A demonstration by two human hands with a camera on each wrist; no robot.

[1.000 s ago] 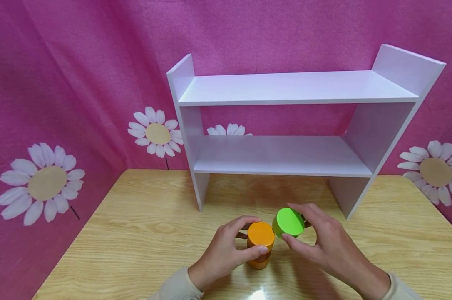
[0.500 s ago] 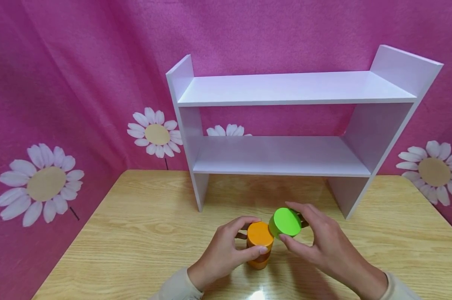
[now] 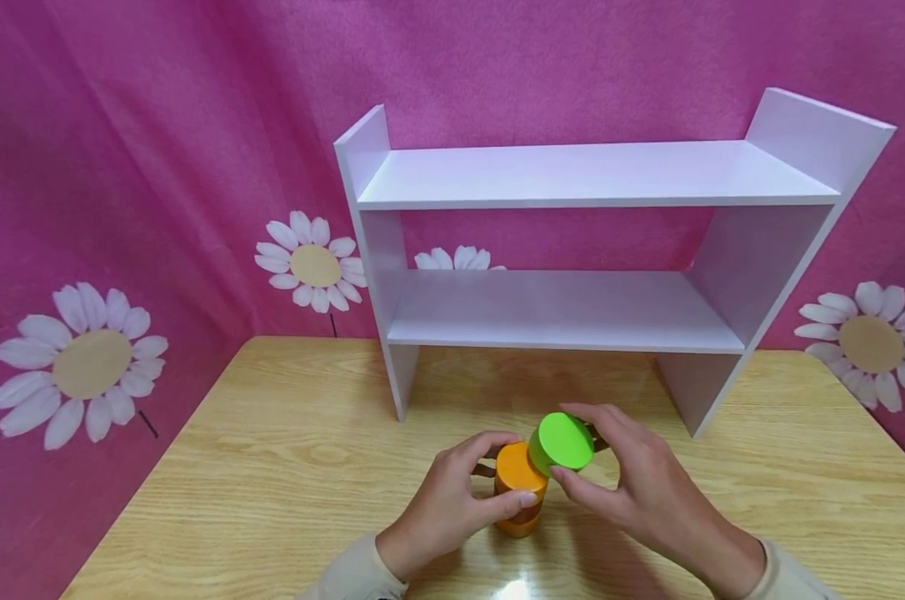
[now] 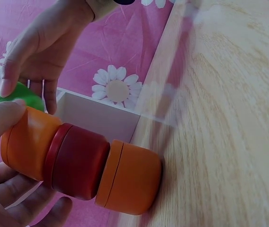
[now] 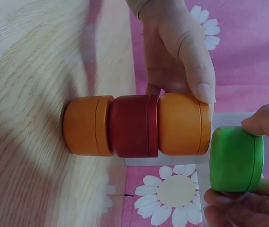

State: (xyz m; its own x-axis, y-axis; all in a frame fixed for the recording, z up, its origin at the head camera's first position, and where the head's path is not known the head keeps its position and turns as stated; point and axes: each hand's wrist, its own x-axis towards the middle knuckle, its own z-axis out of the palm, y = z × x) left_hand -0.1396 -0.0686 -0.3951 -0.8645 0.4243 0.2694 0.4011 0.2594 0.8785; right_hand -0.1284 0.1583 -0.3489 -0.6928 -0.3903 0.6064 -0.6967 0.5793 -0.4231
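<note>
Canister (image 3: 562, 443), green and tilted, hangs over the table (image 3: 272, 467) well in from its left edge, pinched in the right hand (image 3: 643, 471). It looks light, stiff, slick; best held round its sides. The left hand (image 3: 454, 497) grips the upper orange canister (image 5: 184, 125).

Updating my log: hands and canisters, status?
Left hand holds upper orange canister. Right hand grips green canister above it, off-centre. Red canister, lower orange canister beneath. No obstruction seen.
</note>
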